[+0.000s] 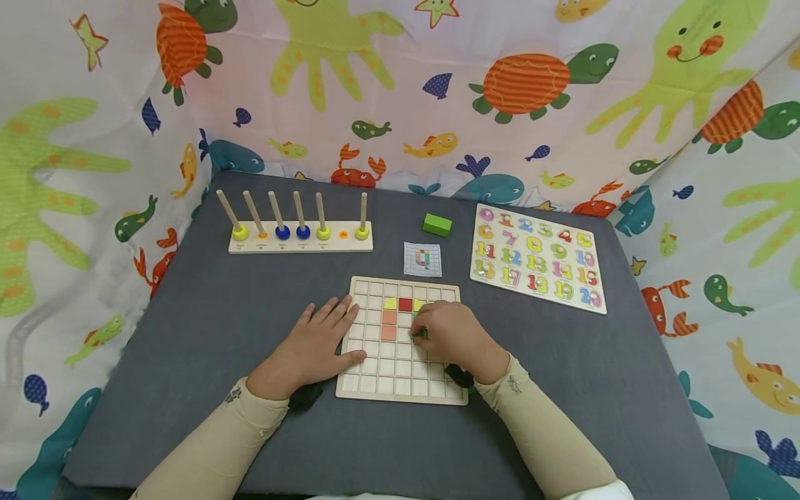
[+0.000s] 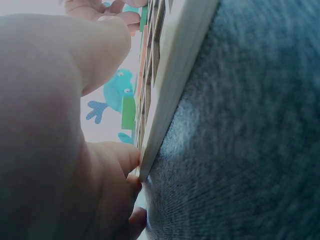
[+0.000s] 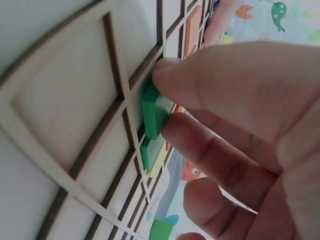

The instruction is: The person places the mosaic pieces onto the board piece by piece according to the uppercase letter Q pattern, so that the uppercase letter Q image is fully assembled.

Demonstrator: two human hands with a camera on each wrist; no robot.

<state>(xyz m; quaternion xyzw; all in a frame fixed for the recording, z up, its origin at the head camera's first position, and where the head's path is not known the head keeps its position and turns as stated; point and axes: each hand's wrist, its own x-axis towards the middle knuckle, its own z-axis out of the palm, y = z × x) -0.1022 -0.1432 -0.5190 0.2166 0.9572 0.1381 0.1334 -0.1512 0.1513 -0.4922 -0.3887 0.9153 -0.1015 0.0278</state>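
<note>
A wooden grid board (image 1: 369, 384) lies on the grey table. My left hand (image 1: 315, 345) rests along its left edge, fingers extended and thumb over the rim. My right hand (image 1: 455, 335) pinches a green square tile (image 3: 150, 111) between thumb and index finger, right at a cell of the grid. Beyond it, another green tile (image 3: 146, 154) sits in the grid, followed by a yellow tile (image 3: 157, 164). Toward the board's top, the head view shows a yellow tile (image 1: 390, 303), a red tile (image 1: 405, 305) and two salmon tiles (image 1: 389, 317). The right hand covers part of the grid.
Behind the board lie a small pattern card (image 1: 422, 260) and a green block (image 1: 437, 225). A peg stand (image 1: 300, 246) with coloured rings is at the back left. A number puzzle board (image 1: 539, 257) lies at the right. A sea-animal curtain (image 1: 400, 90) surrounds the table.
</note>
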